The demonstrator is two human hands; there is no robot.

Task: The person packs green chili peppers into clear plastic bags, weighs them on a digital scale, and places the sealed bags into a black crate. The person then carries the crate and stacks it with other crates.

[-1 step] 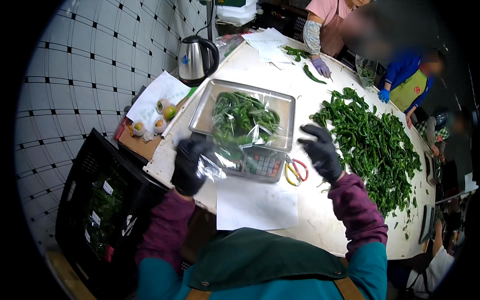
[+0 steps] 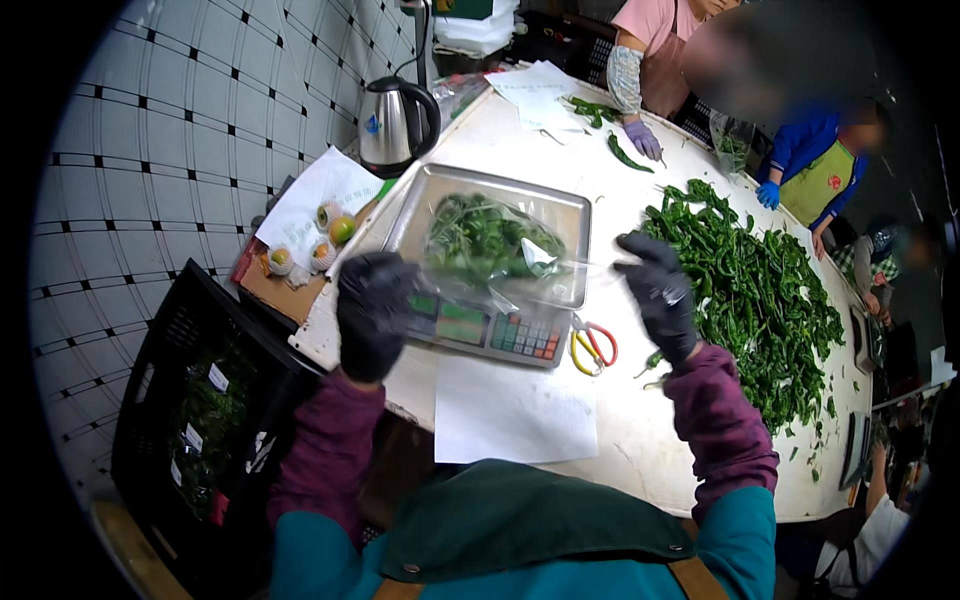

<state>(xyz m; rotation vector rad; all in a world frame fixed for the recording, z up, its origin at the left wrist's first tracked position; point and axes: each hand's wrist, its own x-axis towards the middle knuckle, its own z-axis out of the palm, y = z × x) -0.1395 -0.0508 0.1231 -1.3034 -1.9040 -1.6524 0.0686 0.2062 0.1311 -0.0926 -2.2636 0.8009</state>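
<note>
A clear plastic bag [image 2: 497,240] filled with green peppers lies on the metal tray [image 2: 578,215] of a weighing scale [image 2: 480,330]. Its loose film stretches sideways over the scale's keypad and displays. My left hand [image 2: 375,315], in a black glove, is closed on the bag's film at the scale's left front. My right hand [image 2: 657,297], also gloved in black, pinches the film's other end to the right of the tray. The fingertips are partly blurred. Red-and-yellow-handled snips [image 2: 593,347] lie beside the scale, below my right hand's fingers.
A large pile of green peppers [image 2: 750,300] covers the table's right side. White paper [image 2: 515,410] lies before me. A kettle [image 2: 390,125] and wrapped fruit [image 2: 340,230] stand at the left. A black crate [image 2: 210,400] holds bagged greens. Co-workers stand across the table.
My hands have moved slightly apart, and the film between them is stretched more. My right fingers, spread before, have drawn together. More of the scale's displays shows.
</note>
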